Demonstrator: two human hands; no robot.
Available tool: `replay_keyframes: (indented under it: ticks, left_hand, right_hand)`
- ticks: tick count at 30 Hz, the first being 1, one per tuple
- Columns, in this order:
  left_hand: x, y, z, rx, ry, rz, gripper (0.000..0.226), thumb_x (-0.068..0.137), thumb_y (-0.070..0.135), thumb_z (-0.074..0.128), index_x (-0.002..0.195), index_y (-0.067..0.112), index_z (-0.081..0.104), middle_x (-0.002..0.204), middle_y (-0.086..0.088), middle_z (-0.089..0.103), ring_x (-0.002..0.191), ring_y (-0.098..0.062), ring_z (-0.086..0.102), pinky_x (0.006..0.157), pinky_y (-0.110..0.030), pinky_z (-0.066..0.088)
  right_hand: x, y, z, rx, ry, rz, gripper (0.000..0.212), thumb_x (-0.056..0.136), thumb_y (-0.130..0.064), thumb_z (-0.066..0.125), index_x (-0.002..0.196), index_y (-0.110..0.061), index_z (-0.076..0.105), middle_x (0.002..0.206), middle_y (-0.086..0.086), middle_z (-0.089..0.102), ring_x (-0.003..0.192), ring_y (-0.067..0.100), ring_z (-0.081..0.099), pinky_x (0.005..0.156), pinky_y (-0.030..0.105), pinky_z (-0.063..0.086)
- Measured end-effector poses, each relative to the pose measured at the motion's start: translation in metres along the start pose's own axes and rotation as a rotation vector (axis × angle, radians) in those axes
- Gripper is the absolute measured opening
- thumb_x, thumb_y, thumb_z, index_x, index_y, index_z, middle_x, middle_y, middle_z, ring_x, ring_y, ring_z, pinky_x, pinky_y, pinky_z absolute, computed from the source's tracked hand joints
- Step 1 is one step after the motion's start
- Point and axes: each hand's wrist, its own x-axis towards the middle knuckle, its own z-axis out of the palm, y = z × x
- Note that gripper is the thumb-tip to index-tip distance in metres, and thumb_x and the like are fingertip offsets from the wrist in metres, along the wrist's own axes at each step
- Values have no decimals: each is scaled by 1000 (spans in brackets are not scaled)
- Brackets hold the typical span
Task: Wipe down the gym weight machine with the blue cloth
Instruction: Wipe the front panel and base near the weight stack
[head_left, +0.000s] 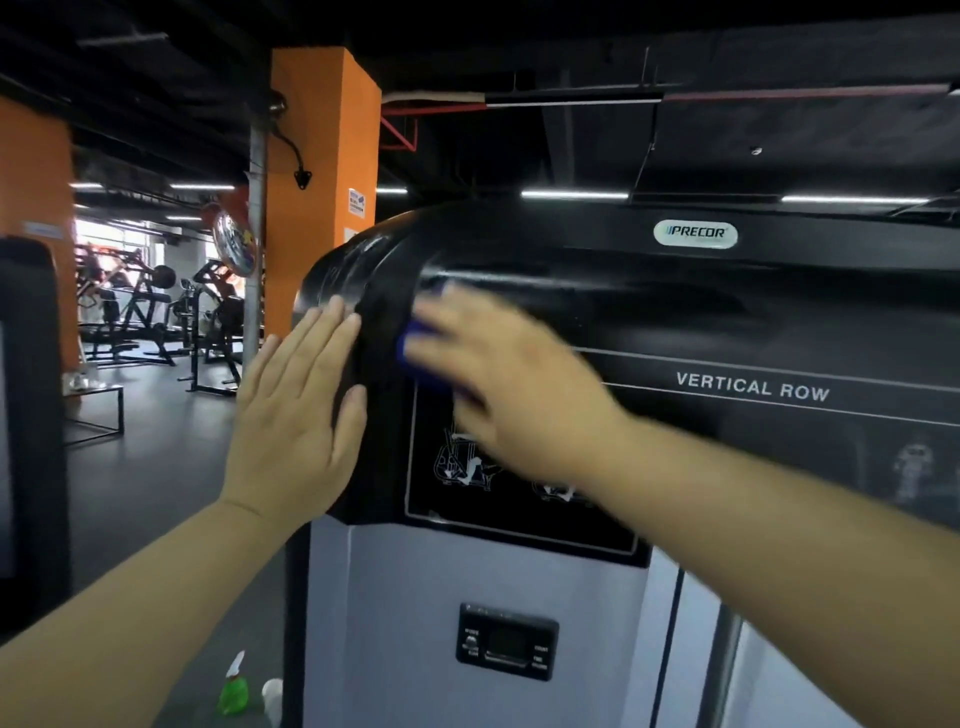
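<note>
Right hand (511, 387): blurred, fingers apparently flat, pressing cloth (415, 340) to machine (675, 312) on its upper black cover, near the left corner. Cloth: mostly hidden under that hand. Left hand (296, 415): flat, fingers straight, on the cover's rounded side. Progress: wiping judged underway; grey panel (415, 597) probably not yet done.

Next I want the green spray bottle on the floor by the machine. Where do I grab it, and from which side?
Probably best: take the green spray bottle just under the white trigger head, coming from above and the left. It stands upright, and a white object and the weight machine crowd its right side.
</note>
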Motion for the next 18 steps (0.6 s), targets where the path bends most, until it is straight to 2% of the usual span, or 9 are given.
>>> replay_keyframes:
  ticks: [3,5,7,10,12,13,17,18]
  left_hand:
    - [3,1,-2,22,5,87,54,98,26,35,151,11,33,159,-1,27,148,-8,15,121,-43,15]
    - [3,2,-4,44,3,128,53,98,25,36,149,11,36,158,-3,29,148,-12,19,122,-43,14]
    - [4,5,-3,63,-1,185,52,98,23,37,148,10,39,157,-5,32,147,-17,25,121,-45,14]
    - [13,17,0,42,0,248,51,96,20,40,147,10,40,156,-8,35,146,-22,29,121,-48,14]
    - [20,28,1,16,18,248,50,96,19,40,146,10,42,155,-8,35,146,-22,29,122,-47,12]
    - [23,34,2,1,21,250,50,97,19,39,146,10,42,156,-8,35,146,-21,28,122,-46,11]
    - [30,57,7,-58,11,301,49,97,18,39,145,9,42,156,-9,34,146,-22,28,122,-46,12]
    - [32,63,8,-73,8,325,49,97,19,39,145,9,42,156,-9,34,146,-22,28,122,-45,12]
  right_hand:
    - [-70,-21,30,-50,-315,-313,44,80,-14,64,124,-19,67,144,5,53,138,27,43,117,39,27]
    - [-91,-13,25,-43,-388,-331,42,85,-20,55,125,-26,66,146,-4,51,139,19,41,114,40,33]
    - [-82,3,5,-15,-250,-214,46,81,-15,51,122,-20,68,143,1,55,135,24,46,112,42,37]
    - [-59,25,-33,21,64,143,48,78,-5,59,125,-12,66,144,9,52,136,29,43,114,43,35]
    - [-60,25,-36,52,119,267,51,79,-3,63,130,-13,62,148,7,48,141,26,36,117,38,29]
    - [-67,20,-32,41,86,242,52,79,-3,62,130,-13,62,148,8,47,142,27,35,118,37,27]
    - [-114,12,-20,-64,-280,-128,46,85,-13,52,129,-18,63,148,4,48,142,25,37,116,43,33]
    - [-121,21,-29,-85,-307,-161,45,86,-13,52,128,-18,64,148,3,49,142,24,37,116,41,33]
